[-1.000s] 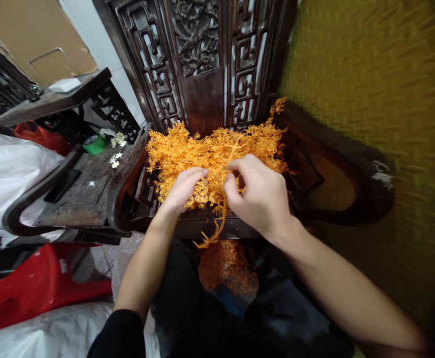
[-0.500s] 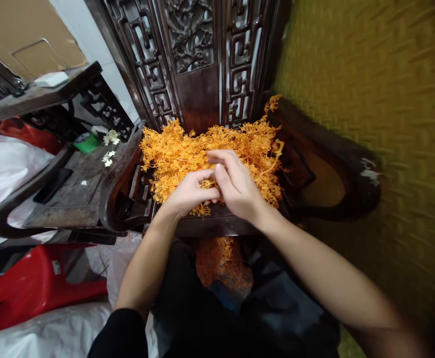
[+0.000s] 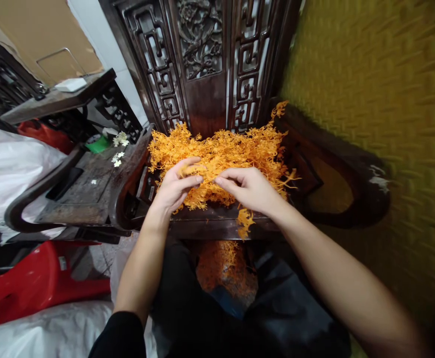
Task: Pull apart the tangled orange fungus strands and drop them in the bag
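A heap of orange branching sprigs (image 3: pixel 232 144) covers the seat of a dark carved wooden chair (image 3: pixel 208 97). My left hand (image 3: pixel 176 184) is at the heap's front left, its fingers curled around an orange sprig. To its right, my right hand (image 3: pixel 249 188) pinches thumb and forefinger together at the heap's front; what lies between the fingertips is too small to make out. A loose orange piece (image 3: pixel 244 223) hangs at the seat's front edge, below my right hand. The two hands are slightly apart.
At the left, a second wooden seat (image 3: pixel 79 204) bears green tape (image 3: pixel 98 143) and pale small pieces (image 3: pixel 118 159). A red plastic stool (image 3: pixel 34 278) and white sacks (image 3: pixel 12 169) are beyond it. Below the seat, a bag of orange bits (image 3: pixel 226 273) sits between my legs.
My hands have moved apart, the left one leftward and the right one rightward. An orange piece now shows below my right hand. The view has shifted slightly.
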Motion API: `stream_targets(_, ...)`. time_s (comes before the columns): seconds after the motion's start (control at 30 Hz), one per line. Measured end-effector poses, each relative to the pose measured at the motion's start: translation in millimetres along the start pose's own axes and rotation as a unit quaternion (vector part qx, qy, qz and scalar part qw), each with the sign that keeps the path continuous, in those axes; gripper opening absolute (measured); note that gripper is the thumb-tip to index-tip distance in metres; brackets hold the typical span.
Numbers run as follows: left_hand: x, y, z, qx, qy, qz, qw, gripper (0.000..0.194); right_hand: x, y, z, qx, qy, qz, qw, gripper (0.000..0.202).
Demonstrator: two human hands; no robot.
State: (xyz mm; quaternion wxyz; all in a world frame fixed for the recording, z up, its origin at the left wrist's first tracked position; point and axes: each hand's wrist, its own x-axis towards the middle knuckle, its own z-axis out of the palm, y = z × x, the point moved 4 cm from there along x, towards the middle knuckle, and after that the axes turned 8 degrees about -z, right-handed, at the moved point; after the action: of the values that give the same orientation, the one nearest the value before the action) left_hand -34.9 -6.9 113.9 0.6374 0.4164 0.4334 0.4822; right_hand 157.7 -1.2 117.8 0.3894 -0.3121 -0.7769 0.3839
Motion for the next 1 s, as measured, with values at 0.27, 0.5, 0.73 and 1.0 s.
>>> stream_targets(0.27,-10,-1,32.9,-0.037,-0.052,0.060,0.996,0.073,0,-7,23,0.296,0.050,0.050,0.953,0.036)
stream_targets(0.5,-14,4,42.6,-0.035,0.017,0.119,0.992,0.047,1,-3,36,0.273,-0.014,0.062,0.960,0.041)
stream_targets(0.73,-11,1,33.4,0.036,0.028,0.095,0.994,0.035,0,-5,55,0.328,-0.070,0.085,0.938,0.047)
stream_targets(1.0,-13,3,26.3,0.212,0.073,0.170,0.960,0.050,2,-6,39,0.390,0.006,0.093,0.916,0.033)
